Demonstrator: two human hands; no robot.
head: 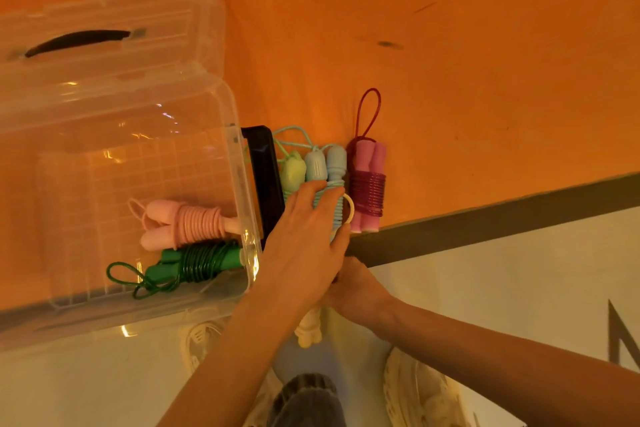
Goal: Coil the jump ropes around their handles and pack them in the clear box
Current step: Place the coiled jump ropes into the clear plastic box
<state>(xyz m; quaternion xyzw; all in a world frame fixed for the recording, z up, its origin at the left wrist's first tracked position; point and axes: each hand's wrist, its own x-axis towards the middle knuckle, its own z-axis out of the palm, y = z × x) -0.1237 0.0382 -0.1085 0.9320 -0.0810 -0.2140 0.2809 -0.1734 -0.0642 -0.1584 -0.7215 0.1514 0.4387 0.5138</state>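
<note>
The clear box (242, 163) stands open on the left of the orange table and holds a coiled pink jump rope (194, 222) and a coiled green jump rope (197, 260). Right of the box lie a pale green jump rope (293, 172), a coiled blue jump rope (327, 161) and a coiled magenta jump rope (369, 191). My left hand (304, 236) lies over the blue rope, and a loop of a cream jump rope (350, 208) sticks out between its forefinger and thumb. The cream handles (308, 331) dangle below my left wrist. My right hand (358, 291) sits at the table edge, its fingers hidden under the left hand.
The box's clear lid (104, 45) with a black handle stands up behind the box. A black side latch (265, 180) juts out toward the ropes. The table's dark front edge (485, 225) runs diagonally. My shoes and a pale floor show below.
</note>
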